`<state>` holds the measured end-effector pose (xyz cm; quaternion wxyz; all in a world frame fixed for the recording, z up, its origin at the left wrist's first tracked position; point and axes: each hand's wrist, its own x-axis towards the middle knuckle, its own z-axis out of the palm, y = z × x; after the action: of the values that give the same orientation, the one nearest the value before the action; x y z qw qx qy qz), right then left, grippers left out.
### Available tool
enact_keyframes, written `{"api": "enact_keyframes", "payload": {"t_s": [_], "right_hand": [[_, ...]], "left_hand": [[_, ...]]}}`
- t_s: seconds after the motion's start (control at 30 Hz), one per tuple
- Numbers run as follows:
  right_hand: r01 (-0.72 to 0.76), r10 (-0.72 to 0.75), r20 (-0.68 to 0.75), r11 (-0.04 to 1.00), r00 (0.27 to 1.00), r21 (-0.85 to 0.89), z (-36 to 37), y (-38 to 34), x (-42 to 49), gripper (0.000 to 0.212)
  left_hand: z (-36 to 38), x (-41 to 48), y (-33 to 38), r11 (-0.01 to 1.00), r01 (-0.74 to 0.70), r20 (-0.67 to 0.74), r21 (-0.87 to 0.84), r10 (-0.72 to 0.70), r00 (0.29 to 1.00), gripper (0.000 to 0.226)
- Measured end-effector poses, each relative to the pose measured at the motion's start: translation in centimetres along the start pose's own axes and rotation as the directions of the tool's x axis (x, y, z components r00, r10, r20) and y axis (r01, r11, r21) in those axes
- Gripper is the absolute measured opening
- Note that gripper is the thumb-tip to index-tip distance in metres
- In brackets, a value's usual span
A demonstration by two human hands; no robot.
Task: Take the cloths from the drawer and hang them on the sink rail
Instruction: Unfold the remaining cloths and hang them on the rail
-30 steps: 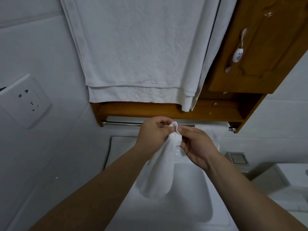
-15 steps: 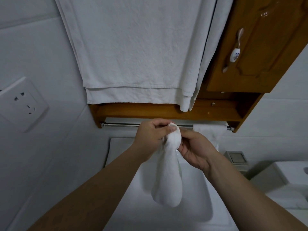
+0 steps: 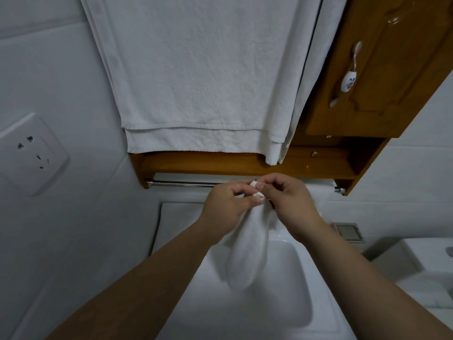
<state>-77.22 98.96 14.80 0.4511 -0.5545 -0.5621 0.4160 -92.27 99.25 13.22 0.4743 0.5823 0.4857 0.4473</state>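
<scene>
A small white cloth [image 3: 247,253] hangs down over the white sink [image 3: 282,303]. My left hand [image 3: 225,207] and my right hand [image 3: 289,204] both pinch its top edge, just in front of the metal sink rail [image 3: 181,184]. The rail runs under a wooden shelf [image 3: 208,163]. Another white cloth [image 3: 318,192] hangs on the rail's right part, partly hidden behind my right hand. The drawer is not in view.
A large white towel [image 3: 196,82] hangs above the shelf. A wooden cabinet door [image 3: 380,69] with a ceramic handle is at the upper right. A wall socket [image 3: 31,153] is on the left. A toilet tank [image 3: 429,261] stands at the right.
Both hands have lifted the cloth's top edge up and a little right, closer to the rail. The cloth still hangs from both hands.
</scene>
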Motion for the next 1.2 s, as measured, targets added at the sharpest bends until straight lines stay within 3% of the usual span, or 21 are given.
{"api": "enact_keyframes", "payload": {"t_s": [0.23, 0.37, 0.5, 0.7, 0.97, 1.2], "right_hand": [[-0.005, 0.006, -0.007, 0.997, 1.000, 0.074, 0.1, -0.1, -0.2, 0.015], [0.000, 0.003, -0.022, 0.989, 1.000, 0.150, 0.2, -0.6, -0.4, 0.011], [0.002, -0.001, -0.005, 0.992, 1.000, 0.127, 0.3, -0.5, -0.4, 0.011], [-0.031, 0.024, 0.060, 0.992, 0.998, 0.124, 0.2, -0.2, -0.2, 0.015], [-0.145, 0.130, 0.078, 0.963, 0.988, 0.228, 0.1, 0.3, 0.0, 0.014], [-0.193, 0.143, 0.195, 0.943, 0.970, 0.270, 0.3, 0.9, 0.4, 0.020]], "left_hand": [[-0.2, -0.4, 0.2, 0.996, 0.033, -0.015, -0.082, -0.035, 0.999, 0.011], [-0.3, -0.3, 0.2, 0.984, 0.029, -0.140, -0.174, -0.054, 0.989, 0.012], [-0.4, -0.2, 0.3, 0.980, 0.011, -0.148, -0.197, -0.041, 0.988, 0.011], [-0.4, 0.0, -0.1, 0.959, 0.026, -0.096, -0.281, -0.055, 0.994, 0.053], [-0.5, 0.4, -0.8, 0.999, 0.001, -0.141, -0.033, -0.006, 0.990, 0.013], [-0.6, 0.3, -0.3, 0.973, 0.087, -0.181, -0.214, -0.127, 0.975, 0.013]]}}
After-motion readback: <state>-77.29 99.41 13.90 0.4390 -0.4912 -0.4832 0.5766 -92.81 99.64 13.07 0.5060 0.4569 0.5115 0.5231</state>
